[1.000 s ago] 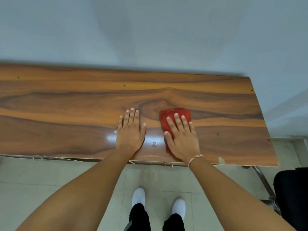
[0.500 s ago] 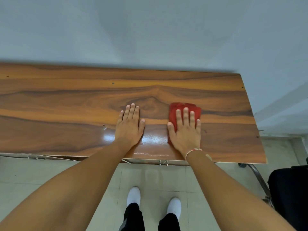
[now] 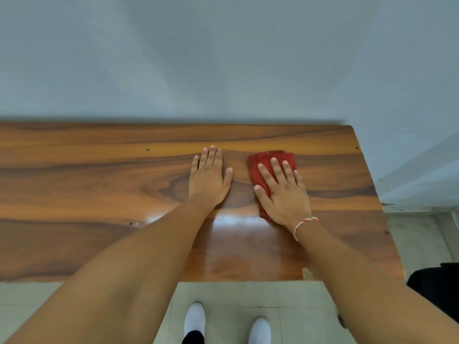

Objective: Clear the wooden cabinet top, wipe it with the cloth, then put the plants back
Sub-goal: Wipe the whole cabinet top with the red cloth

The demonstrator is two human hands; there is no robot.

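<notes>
Cloth (image 3: 270, 170) has slid back from mid-depth toward the far edge of the cabinet top (image 3: 99, 184), near its right end; wiping underway, plants not in view. Count: one cloth, two hands. Right hand (image 3: 282, 192) presses it, fingers spread; left hand (image 3: 210, 177) flat on wood.

The wooden surface (image 3: 87, 184) lies bare to the left of the left hand (image 3: 208, 180), with open board running to the frame edge. A narrow strip of board separates that hand from the red cloth (image 3: 258, 167) under the right hand (image 3: 283, 194). Right of the cloth, free board runs to the surface's right edge. Behind, the wall (image 3: 223, 58) meets the back edge and blocks any reach beyond it. A black object (image 3: 437, 286) stands just off the near right corner.
</notes>
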